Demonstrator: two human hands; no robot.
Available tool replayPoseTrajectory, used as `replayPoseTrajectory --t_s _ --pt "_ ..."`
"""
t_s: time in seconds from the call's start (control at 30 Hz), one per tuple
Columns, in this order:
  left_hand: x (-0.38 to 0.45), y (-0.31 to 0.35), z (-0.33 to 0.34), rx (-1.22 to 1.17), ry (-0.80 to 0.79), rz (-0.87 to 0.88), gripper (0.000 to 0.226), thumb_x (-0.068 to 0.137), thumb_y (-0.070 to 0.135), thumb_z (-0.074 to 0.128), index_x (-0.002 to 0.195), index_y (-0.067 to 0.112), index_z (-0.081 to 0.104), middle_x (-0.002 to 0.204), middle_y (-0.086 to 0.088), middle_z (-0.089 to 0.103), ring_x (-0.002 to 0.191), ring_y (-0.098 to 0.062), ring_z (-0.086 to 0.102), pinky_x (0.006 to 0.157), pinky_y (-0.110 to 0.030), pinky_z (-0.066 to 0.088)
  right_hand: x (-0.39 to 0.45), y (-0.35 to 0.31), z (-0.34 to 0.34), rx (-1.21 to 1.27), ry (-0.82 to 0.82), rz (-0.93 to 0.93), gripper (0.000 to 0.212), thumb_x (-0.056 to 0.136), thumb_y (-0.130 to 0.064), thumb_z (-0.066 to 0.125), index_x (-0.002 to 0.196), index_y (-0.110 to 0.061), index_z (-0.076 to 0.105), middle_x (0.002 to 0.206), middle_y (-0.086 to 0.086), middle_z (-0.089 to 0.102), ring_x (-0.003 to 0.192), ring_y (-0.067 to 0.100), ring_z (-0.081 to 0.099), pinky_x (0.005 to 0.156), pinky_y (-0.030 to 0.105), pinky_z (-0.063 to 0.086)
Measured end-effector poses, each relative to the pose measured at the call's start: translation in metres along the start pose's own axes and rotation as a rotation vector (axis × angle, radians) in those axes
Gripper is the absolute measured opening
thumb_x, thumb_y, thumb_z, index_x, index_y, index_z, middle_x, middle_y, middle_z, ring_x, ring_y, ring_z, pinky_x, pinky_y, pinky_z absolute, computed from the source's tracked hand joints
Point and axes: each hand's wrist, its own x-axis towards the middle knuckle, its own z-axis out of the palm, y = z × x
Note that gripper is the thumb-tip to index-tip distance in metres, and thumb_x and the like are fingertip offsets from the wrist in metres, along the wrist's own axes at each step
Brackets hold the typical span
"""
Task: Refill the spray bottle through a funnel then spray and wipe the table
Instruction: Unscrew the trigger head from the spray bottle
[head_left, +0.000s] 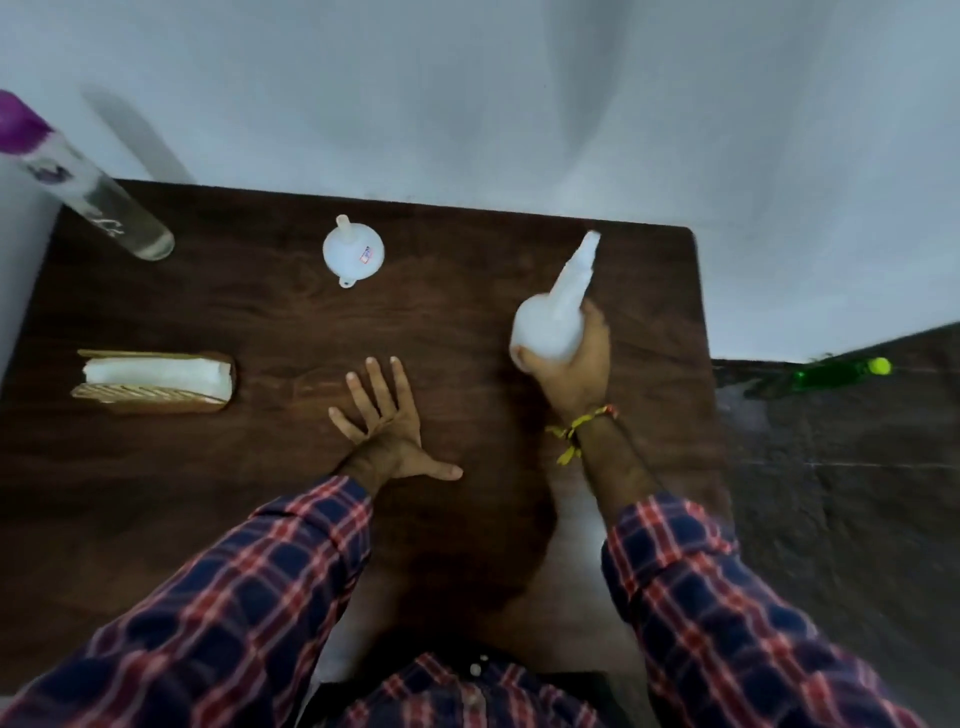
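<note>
My right hand (571, 371) grips a white spray bottle (556, 312) over the right part of the dark wooden table (260, 312); the bottle is blurred and its nozzle points toward the far edge. Flat on the table near the middle lies my left hand (387, 426), fingers spread, holding nothing. A white funnel (353, 252) sits at the back centre of the table. A clear water bottle with a purple cap (88, 192) stands at the back left corner. A wooden holder with white tissues (156, 382) sits on the left.
A pale wall runs behind the table's far edge. To the right, off the table, a green bottle with a yellow-green cap (831, 374) lies on a dark floor. The table's right edge is close to my right forearm.
</note>
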Motion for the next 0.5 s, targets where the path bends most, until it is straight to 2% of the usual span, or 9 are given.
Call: replayPoseTrajectory --t_s 0.07,0.13,0.2,0.27,0.33,0.37,0.43,0.5 --pt "-0.008 -0.004 0.0 -0.041 0.05 0.033 0.168 0.038 0.072 0.082 0.135 0.023 -0.046 0.136 -0.009 -0.058 0.129 -0.037 -0.048 0.105 -0.07 -0.017 -0.051 -0.001 -0.005 -0.021 -0.032 0.075 0.095 0.053 -0.041 0.087 0.135 -0.019 0.046 0.126 0.0 0.052 0.113 0.015 0.051 0.095 0.035 0.047" --pt "-0.015 -0.012 0.0 -0.188 0.121 0.091 0.152 0.047 0.072 0.079 0.148 0.029 -0.026 0.15 -0.003 -0.043 0.137 -0.031 -0.039 0.109 -0.066 -0.014 -0.095 -0.002 -0.007 -0.039 -0.049 0.146 0.092 0.056 -0.038 0.09 0.135 -0.023 0.045 0.124 -0.005 0.05 0.112 0.011 0.049 0.095 0.034 0.047" --pt "-0.032 -0.021 -0.004 -0.466 0.161 0.228 0.125 0.056 0.068 0.078 0.152 0.041 0.002 0.162 0.002 -0.011 0.147 -0.026 -0.019 0.117 -0.058 -0.006 -0.136 -0.005 -0.007 -0.043 -0.069 0.175 0.091 0.056 -0.041 0.089 0.134 -0.026 0.046 0.123 -0.007 0.05 0.113 0.012 0.05 0.096 0.037 0.048" --pt "-0.059 -0.027 -0.013 -0.757 0.092 0.49 0.109 0.06 0.06 0.08 0.149 0.045 0.019 0.159 0.008 0.021 0.148 -0.014 0.013 0.12 -0.044 0.015 -0.17 -0.007 -0.003 -0.048 -0.12 0.178 0.091 0.054 -0.046 0.088 0.133 -0.029 0.045 0.125 -0.009 0.051 0.115 0.013 0.052 0.095 0.04 0.051" --pt "-0.09 -0.03 -0.019 -0.857 -0.015 0.743 0.102 0.065 0.052 0.082 0.149 0.041 0.025 0.154 0.009 0.035 0.141 -0.001 0.03 0.116 -0.032 0.026 -0.195 -0.01 0.002 -0.047 -0.169 0.174 0.087 0.055 -0.047 0.087 0.13 -0.033 0.046 0.123 -0.012 0.051 0.113 0.011 0.052 0.092 0.041 0.052" --pt "-0.101 -0.032 -0.02 -0.874 -0.055 0.813 0.1 0.066 0.049 0.082 0.149 0.041 0.025 0.153 0.008 0.037 0.139 0.0 0.033 0.114 -0.031 0.029 -0.206 -0.012 0.005 -0.05 -0.185 0.161 0.085 0.056 -0.046 0.087 0.13 -0.033 0.047 0.121 -0.015 0.051 0.112 0.01 0.051 0.092 0.041 0.052" --pt "-0.115 -0.037 -0.019 -0.92 -0.092 0.86 0.098 0.068 0.046 0.082 0.148 0.042 0.026 0.151 0.003 0.04 0.137 -0.006 0.04 0.112 -0.034 0.035 -0.223 -0.017 0.01 -0.065 -0.212 0.126 0.085 0.058 -0.042 0.088 0.132 -0.031 0.047 0.117 -0.022 0.048 0.112 0.009 0.049 0.093 0.04 0.051" --pt "-0.12 -0.04 -0.017 -0.914 -0.065 0.833 0.096 0.068 0.041 0.085 0.147 0.042 0.029 0.146 0.001 0.046 0.131 -0.011 0.049 0.107 -0.038 0.044 -0.23 -0.017 0.013 -0.077 -0.233 0.121 0.087 0.059 -0.038 0.089 0.134 -0.028 0.046 0.115 -0.024 0.046 0.112 0.01 0.048 0.094 0.041 0.05"
